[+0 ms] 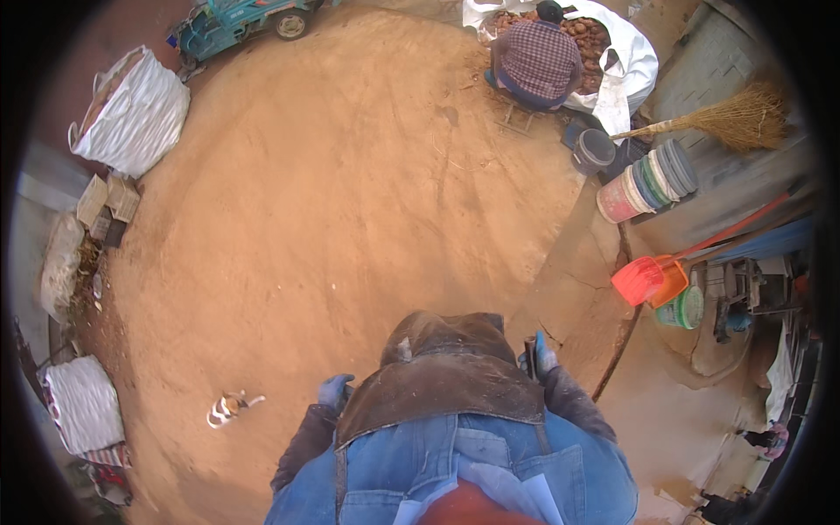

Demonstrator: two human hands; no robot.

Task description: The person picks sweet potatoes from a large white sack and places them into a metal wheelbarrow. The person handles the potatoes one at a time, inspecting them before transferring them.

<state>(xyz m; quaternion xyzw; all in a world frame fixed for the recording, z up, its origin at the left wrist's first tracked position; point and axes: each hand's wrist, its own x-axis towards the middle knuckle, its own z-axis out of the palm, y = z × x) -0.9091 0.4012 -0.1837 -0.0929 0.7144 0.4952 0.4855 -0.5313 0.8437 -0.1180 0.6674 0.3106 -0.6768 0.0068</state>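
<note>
Big packed-dirt yard (332, 192) runs out ahead of both hands, kept bare in the middle with the gear pushed to the edges, presumably so people can walk and haul through it. Far ahead of the right hand, a large white bulk sack (634, 61) sits open and slumped, full of brownish lumps, and a person in a checked shirt (535, 57) crouches right at its mouth, low enough to reach in. Far ahead-left of the left hand, a second white bulk bag (131, 109) stands upright near a blue cart (236, 19). Right of the right hand: stacked buckets (647, 182) lie on their side, nested to save space, a straw broom (726, 118) leans on the wall, and an orange scoop (649, 278) on a long red handle is parked against the clutter. Closer in, the wearer's brown leather apron (446, 376) hangs over denim between the two hands. Left hand (334, 389), blue glove, sits at the apron's left edge, fingers curled; can't tell whether it grips anything. Right hand (542, 357), also gloved, is closed round a small dark tool (529, 350), held upright beside the apron, clear of the body. Small cat (229, 407) on the ground just left of the left hand.
</note>
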